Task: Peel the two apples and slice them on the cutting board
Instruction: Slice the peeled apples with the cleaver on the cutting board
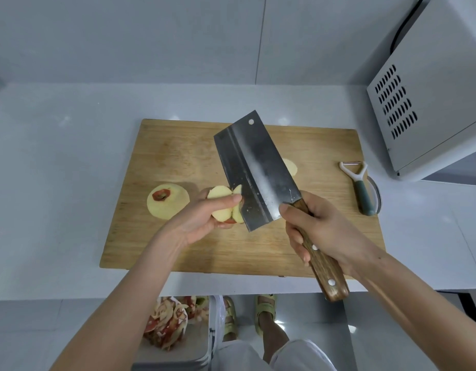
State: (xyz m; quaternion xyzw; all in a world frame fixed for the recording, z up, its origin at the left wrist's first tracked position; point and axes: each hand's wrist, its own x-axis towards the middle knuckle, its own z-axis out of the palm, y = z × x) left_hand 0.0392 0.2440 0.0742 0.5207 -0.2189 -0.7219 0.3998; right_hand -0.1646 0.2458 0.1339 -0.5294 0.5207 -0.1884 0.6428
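Our right hand (319,231) grips the wooden-handled steel cleaver (258,170), blade just right of the pale peeled apple (220,195) our left hand (196,220) clasps.

White trousers (293,356) — pale green strapped sandals (266,310) on both feet

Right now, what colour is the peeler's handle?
The peeler has a dark teal-green handle below a white forked head, clearest in the head view.

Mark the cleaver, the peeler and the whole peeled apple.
cleaver (255,168), head view, middle of the blade.
peeler (362,195), head view, on its green handle.
whole peeled apple (173,208), head view, pale peeled flesh.
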